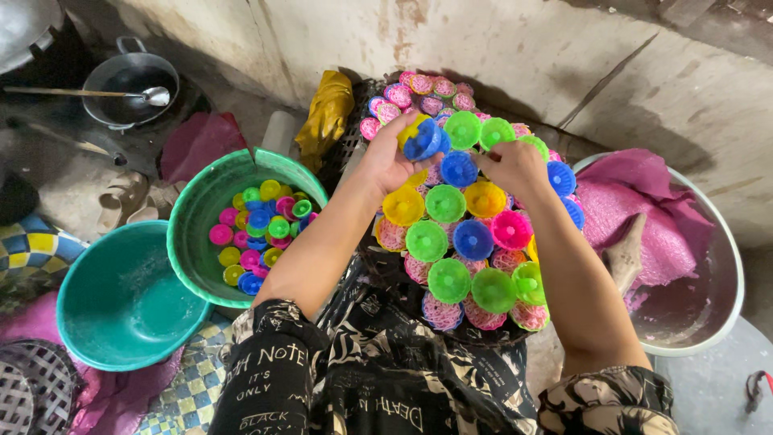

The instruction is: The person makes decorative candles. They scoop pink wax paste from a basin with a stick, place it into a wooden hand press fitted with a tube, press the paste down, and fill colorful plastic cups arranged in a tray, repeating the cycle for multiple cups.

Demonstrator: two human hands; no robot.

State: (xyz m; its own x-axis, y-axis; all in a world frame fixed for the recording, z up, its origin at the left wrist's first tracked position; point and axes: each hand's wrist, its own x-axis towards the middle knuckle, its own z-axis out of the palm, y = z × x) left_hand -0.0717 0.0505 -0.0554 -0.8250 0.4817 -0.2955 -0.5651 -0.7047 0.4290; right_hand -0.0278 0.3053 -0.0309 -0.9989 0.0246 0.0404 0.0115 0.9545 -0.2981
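My patterned lap (pixel 386 379) sits closest; above it, my left grip (pixel 386 161) is clamped on a blue mould (pixel 421 138) over the tray (pixel 378 266). My right grip (pixel 515 165) pinches together beside a blue one (pixel 459 169).

Black garment with pale printed lettering
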